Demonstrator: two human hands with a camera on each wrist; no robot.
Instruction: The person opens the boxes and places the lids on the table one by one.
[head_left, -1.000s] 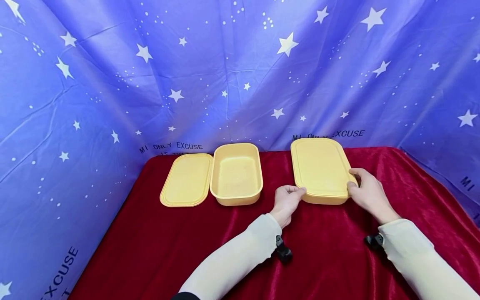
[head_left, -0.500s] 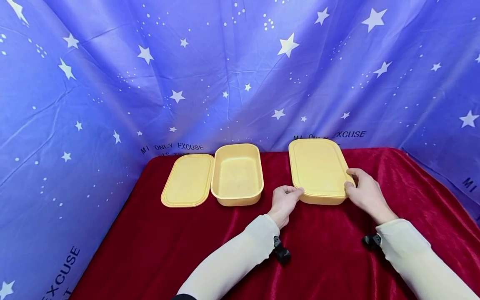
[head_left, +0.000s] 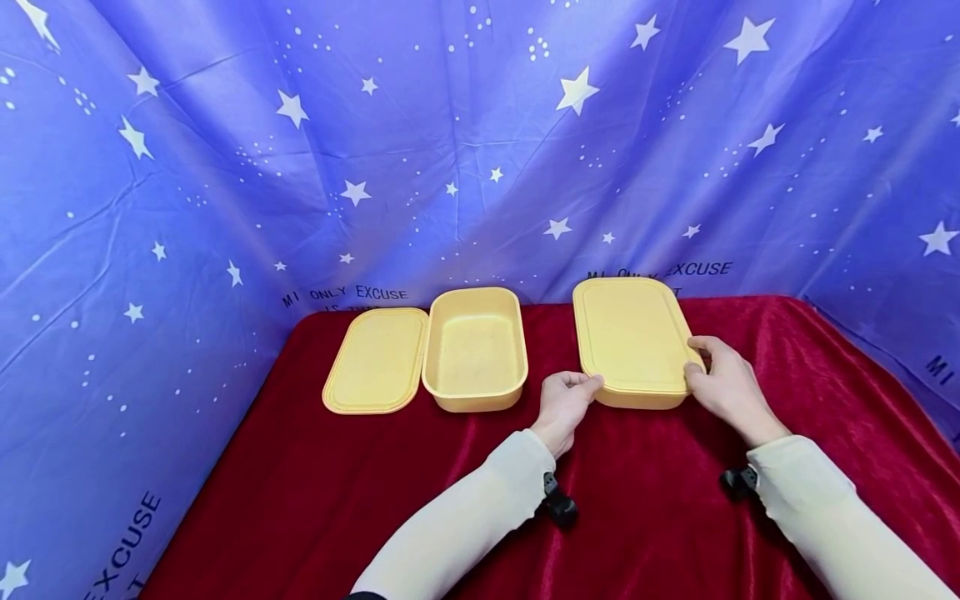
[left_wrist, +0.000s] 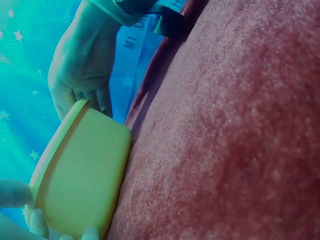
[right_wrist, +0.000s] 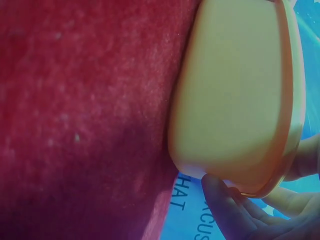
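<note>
A yellow food container (head_left: 642,401) with its lid (head_left: 633,333) seated on top stands on the red cloth, right of centre in the head view. My left hand (head_left: 564,410) holds its near left corner, thumb on the lid's edge and fingertips against the side wall. At the near right side, my right hand (head_left: 731,390) grips the rim between thumb and fingers. In the right wrist view, fingertips (right_wrist: 215,192) press under the container's end. To the left stands a second yellow container (head_left: 480,354), uncovered, with nothing inside. Its flat yellow lid (head_left: 375,360) lies beside it.
Red velvety cloth (head_left: 315,508) covers the table. A blue curtain (head_left: 450,125) with white stars and printed letters hangs behind and along both sides. Small black cameras (head_left: 558,500) sit at both wrists.
The lidded container has slid slightly to the left, with both hands moving along on it. The open container and the loose lid have stayed in place.
</note>
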